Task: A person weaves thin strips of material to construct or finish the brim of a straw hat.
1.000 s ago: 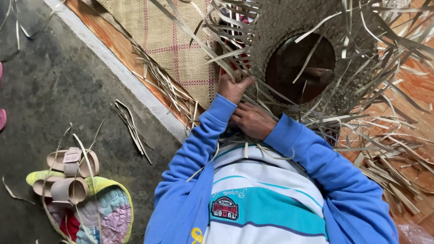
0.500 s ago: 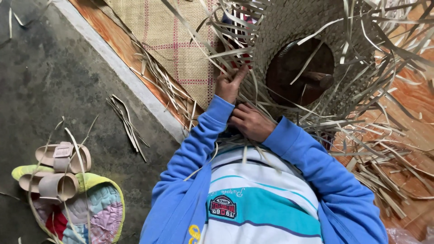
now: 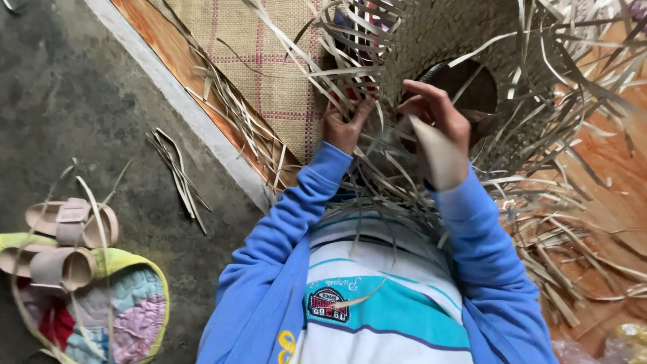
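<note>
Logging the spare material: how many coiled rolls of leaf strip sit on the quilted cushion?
2 rolls. One roll of strip lies at the cushion's upper edge; the second roll sits just below it, touching. Others may be hidden beyond the left frame edge.

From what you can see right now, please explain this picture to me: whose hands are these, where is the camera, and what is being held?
The camera sits on the person's head and looks down, so the blue sleeves and striped shirt are their own. The left hand grips loose straw strips at the edge of a half-woven straw piece. The right hand pinches one wide pale strip against it. Beneath lies a checked woven mat on an orange floor. On the grey concrete to the left are a few loose strips and rolled strips resting on a colourful quilted cushion.
</note>
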